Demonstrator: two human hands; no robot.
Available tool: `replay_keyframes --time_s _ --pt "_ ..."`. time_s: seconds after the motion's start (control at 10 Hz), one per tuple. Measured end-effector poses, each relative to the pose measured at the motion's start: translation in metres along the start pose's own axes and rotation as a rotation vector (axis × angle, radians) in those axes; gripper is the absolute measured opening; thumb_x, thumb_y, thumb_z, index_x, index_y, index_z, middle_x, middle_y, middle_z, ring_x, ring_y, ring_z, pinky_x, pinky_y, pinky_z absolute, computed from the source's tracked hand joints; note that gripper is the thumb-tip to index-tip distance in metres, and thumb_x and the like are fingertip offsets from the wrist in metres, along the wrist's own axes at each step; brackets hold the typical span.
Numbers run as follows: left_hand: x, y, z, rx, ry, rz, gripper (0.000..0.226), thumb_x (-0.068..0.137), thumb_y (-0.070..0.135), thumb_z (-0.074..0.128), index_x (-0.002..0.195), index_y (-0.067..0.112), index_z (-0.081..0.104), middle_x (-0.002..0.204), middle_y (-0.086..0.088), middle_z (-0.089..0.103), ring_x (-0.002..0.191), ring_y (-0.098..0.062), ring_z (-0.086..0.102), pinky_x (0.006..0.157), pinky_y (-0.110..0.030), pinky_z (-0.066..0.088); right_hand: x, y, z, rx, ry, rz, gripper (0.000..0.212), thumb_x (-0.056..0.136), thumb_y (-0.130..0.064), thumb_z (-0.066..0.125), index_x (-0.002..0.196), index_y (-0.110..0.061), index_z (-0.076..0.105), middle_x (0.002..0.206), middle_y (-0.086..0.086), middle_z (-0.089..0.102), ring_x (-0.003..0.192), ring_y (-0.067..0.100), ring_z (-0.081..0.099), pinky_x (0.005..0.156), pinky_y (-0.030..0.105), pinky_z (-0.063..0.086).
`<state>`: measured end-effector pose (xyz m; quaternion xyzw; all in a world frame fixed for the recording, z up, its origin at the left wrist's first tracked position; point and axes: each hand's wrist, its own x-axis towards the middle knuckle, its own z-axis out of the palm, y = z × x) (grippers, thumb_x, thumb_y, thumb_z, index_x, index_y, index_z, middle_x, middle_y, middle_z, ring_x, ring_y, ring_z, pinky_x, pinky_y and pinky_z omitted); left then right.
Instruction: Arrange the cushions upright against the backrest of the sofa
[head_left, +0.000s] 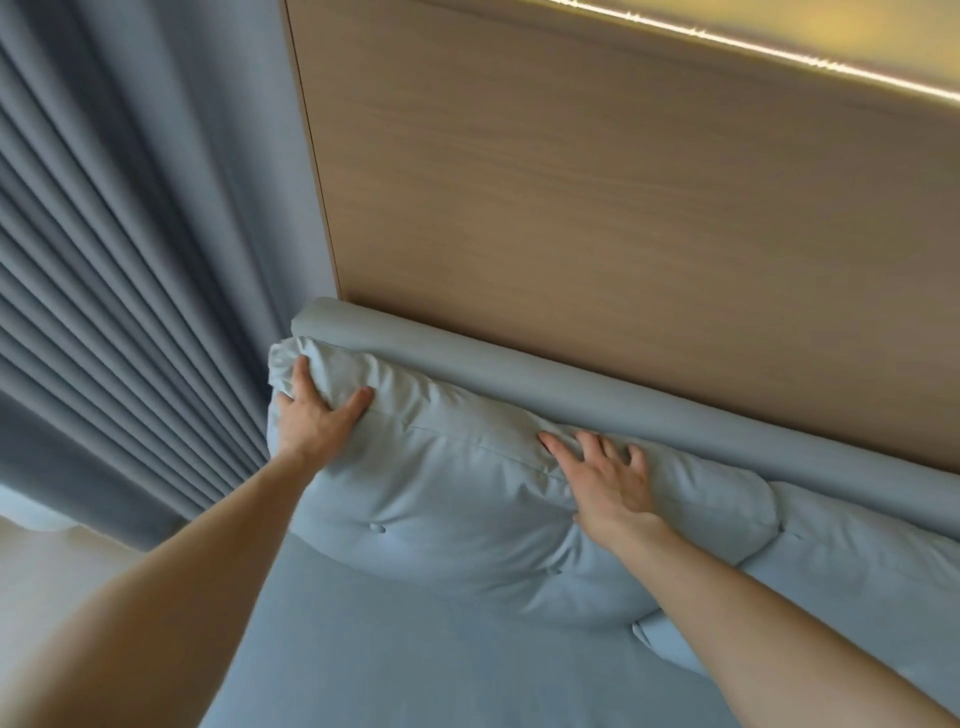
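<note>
A pale blue tufted cushion stands upright against the sofa's padded backrest at the left end. My left hand grips its upper left corner, thumb on the front and fingers wrapped over the edge. My right hand lies flat with fingers spread on the cushion's upper right part, pressing it toward the backrest. A second pale blue cushion leans against the backrest to the right, touching the first; my right forearm hides part of it.
The blue sofa seat fills the foreground. A wooden wall panel rises behind the backrest, with a light strip at its top. Grey-blue pleated curtains hang at the left, close to the sofa's end.
</note>
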<state>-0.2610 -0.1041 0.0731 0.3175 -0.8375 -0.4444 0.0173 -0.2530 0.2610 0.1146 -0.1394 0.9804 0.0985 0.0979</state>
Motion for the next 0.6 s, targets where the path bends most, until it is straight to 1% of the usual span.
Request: replay_keyframes --time_s 0.1,0.2,0.3,0.4,0.5,0.6 --pt "-0.006 0.006 0.009 -0.002 -0.021 0.015 0.114 0.075 0.077 0.07 0.162 0.041 0.004 0.159 -0.023 0.027 0.133 -0.048 0.046 0.11 -0.053 0.04 0.003 0.009 0.002 -0.008 0.0 0.007 0.107 0.084 -0.023 0.077 0.156 -0.05 0.003 0.147 -0.003 0.034 0.139 0.022 0.034 0.112 0.05 0.023" --pt "0.0 0.0 0.002 -0.005 -0.055 -0.008 0.116 0.074 0.079 0.07 0.16 0.044 0.0 0.159 -0.023 0.023 0.131 -0.048 0.047 0.111 -0.053 0.041 0.002 0.005 0.003 0.013 -0.008 0.005 0.115 0.079 -0.022 0.081 0.156 -0.05 0.0 0.151 -0.002 0.03 0.142 0.023 0.03 0.113 0.051 0.022" --pt "0.001 -0.005 -0.004 0.029 -0.052 -0.022 0.117 0.073 0.082 0.069 0.159 0.047 -0.004 0.161 -0.024 0.019 0.134 -0.051 0.044 0.111 -0.058 0.041 -0.004 0.003 0.004 0.062 -0.008 -0.007 0.126 0.077 -0.03 0.086 0.156 -0.047 -0.01 0.165 0.002 0.014 0.153 0.025 0.013 0.118 0.051 0.016" --pt "-0.006 0.0 -0.012 0.061 -0.028 -0.067 0.118 0.072 0.084 0.067 0.158 0.049 -0.006 0.165 -0.022 0.01 0.143 -0.052 0.031 0.114 -0.067 0.032 -0.021 0.006 0.0 0.112 -0.004 -0.002 0.139 0.07 -0.049 0.088 0.153 -0.046 -0.023 0.171 0.002 -0.005 0.156 0.024 -0.007 0.12 0.053 0.01" --pt "-0.028 0.009 -0.021 0.195 0.1 -0.097 0.119 0.068 0.095 0.049 0.16 0.045 -0.008 0.171 -0.016 -0.008 0.156 -0.039 0.002 0.116 -0.074 0.011 -0.049 0.018 -0.004 0.184 0.007 0.018 0.146 0.063 -0.067 0.084 0.147 -0.048 -0.034 0.17 -0.003 -0.017 0.155 0.021 -0.016 0.12 0.053 0.006" --pt "-0.063 0.018 -0.016 0.323 0.178 0.157 0.11 0.072 0.095 0.029 0.161 0.042 -0.009 0.172 -0.012 -0.015 0.157 -0.026 -0.015 0.121 -0.063 -0.006 -0.087 0.029 -0.014 0.285 0.053 0.056 0.14 0.059 -0.084 0.07 0.145 -0.05 -0.036 0.167 -0.009 -0.026 0.152 0.015 -0.024 0.12 0.05 -0.001"
